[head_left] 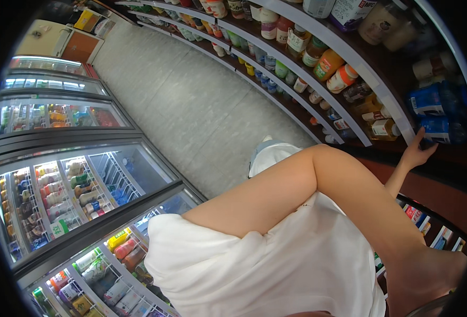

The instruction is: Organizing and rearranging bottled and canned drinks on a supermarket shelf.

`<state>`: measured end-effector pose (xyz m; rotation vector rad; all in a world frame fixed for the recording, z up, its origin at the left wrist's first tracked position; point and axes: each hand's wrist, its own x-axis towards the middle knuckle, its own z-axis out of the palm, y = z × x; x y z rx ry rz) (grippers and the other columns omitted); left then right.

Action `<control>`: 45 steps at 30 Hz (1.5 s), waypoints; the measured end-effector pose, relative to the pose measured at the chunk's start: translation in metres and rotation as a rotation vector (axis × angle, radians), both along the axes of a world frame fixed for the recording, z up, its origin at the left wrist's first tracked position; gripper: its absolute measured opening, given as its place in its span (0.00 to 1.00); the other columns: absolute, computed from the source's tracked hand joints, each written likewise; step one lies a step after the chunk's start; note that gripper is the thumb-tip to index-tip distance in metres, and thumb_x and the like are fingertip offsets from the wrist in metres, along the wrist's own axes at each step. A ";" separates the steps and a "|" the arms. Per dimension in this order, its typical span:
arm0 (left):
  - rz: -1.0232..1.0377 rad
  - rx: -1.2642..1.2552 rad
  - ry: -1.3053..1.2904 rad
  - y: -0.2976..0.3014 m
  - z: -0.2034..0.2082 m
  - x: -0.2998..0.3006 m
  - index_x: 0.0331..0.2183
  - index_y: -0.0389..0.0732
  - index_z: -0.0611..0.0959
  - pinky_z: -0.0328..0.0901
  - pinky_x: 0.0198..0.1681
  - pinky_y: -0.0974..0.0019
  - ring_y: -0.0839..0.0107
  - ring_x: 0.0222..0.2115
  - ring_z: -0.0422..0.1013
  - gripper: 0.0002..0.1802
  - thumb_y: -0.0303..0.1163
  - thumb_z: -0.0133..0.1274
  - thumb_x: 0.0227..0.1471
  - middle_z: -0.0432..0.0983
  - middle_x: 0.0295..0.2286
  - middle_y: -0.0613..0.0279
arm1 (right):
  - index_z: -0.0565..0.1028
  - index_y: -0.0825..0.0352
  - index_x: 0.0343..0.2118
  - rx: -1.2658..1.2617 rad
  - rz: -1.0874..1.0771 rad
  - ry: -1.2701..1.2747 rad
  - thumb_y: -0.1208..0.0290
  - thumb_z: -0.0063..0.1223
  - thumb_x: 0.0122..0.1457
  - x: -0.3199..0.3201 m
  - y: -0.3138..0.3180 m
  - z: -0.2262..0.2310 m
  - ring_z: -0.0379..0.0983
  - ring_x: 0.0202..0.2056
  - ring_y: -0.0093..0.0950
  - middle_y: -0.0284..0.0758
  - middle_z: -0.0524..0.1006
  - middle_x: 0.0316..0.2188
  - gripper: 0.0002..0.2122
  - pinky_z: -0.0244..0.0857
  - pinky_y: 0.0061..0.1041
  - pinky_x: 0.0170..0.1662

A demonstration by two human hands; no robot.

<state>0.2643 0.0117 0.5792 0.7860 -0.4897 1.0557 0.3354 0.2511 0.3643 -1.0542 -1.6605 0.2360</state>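
Observation:
My right hand [419, 151] reaches into a shelf at the right edge. Its thumb and fingers close around the end of a dark blue bottle with a blue label [435, 128]. A similar blue-labelled bottle [428, 100] lies right beside it in view. My left arm [344, 185] is bent sharply at the elbow and crosses in front of my white shirt [276, 259]. The left hand [440, 272] is at the lower right, close to the camera and partly cut off, so its fingers do not show.
Curved shelves [387, 95] full of juice and drink bottles run along the right and top. Glass-fronted fridges [101, 190] with rows of drinks line the left. A grey tiled floor [191, 90] lies between them. Below my right forearm stands a rack of small packages [440, 238].

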 end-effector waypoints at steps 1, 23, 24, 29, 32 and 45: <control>0.005 -0.008 0.001 0.000 -0.003 0.001 0.37 0.33 0.83 0.68 0.39 0.70 0.72 0.37 0.74 0.25 0.49 0.49 0.57 0.80 0.35 0.57 | 0.64 0.77 0.55 0.033 0.002 -0.032 0.52 0.64 0.50 0.003 0.005 -0.003 0.71 0.50 0.39 0.51 0.71 0.50 0.38 0.70 0.31 0.47; -0.052 -0.040 -0.037 0.015 -0.031 0.024 0.34 0.34 0.83 0.69 0.37 0.68 0.70 0.37 0.75 0.20 0.44 0.50 0.57 0.79 0.32 0.58 | 0.69 0.82 0.45 0.246 -0.216 -0.124 0.48 0.63 0.48 -0.006 0.009 -0.016 0.73 0.42 0.48 0.54 0.75 0.39 0.36 0.67 0.39 0.44; -0.044 -0.047 -0.033 0.014 -0.034 0.024 0.34 0.34 0.83 0.69 0.37 0.68 0.70 0.37 0.75 0.20 0.44 0.50 0.57 0.79 0.32 0.58 | 0.69 0.82 0.45 0.237 -0.210 -0.121 0.48 0.63 0.48 -0.006 0.013 -0.023 0.73 0.42 0.48 0.54 0.75 0.39 0.36 0.67 0.39 0.44; -0.038 -0.070 -0.020 0.007 -0.038 0.019 0.33 0.34 0.83 0.69 0.36 0.68 0.70 0.37 0.75 0.19 0.42 0.51 0.57 0.79 0.32 0.58 | 0.71 0.78 0.42 0.413 -0.253 -0.185 0.48 0.58 0.51 -0.005 0.023 -0.021 0.74 0.38 0.49 0.52 0.77 0.37 0.31 0.68 0.40 0.40; -0.024 -0.082 -0.009 0.003 -0.040 0.015 0.33 0.34 0.83 0.69 0.36 0.68 0.69 0.36 0.75 0.19 0.42 0.51 0.57 0.79 0.31 0.58 | 0.72 0.76 0.42 0.464 -0.296 -0.226 0.48 0.58 0.52 0.003 0.035 -0.024 0.75 0.37 0.48 0.50 0.77 0.36 0.30 0.68 0.40 0.39; 0.498 -0.189 0.299 -0.010 -0.054 -0.094 0.27 0.40 0.77 0.64 0.42 0.67 0.74 0.35 0.69 0.11 0.21 0.63 0.39 0.71 0.32 0.63 | 0.65 0.79 0.53 0.308 -0.304 -0.207 0.52 0.59 0.53 -0.009 0.006 -0.032 0.67 0.50 0.51 0.56 0.70 0.49 0.34 0.59 0.41 0.54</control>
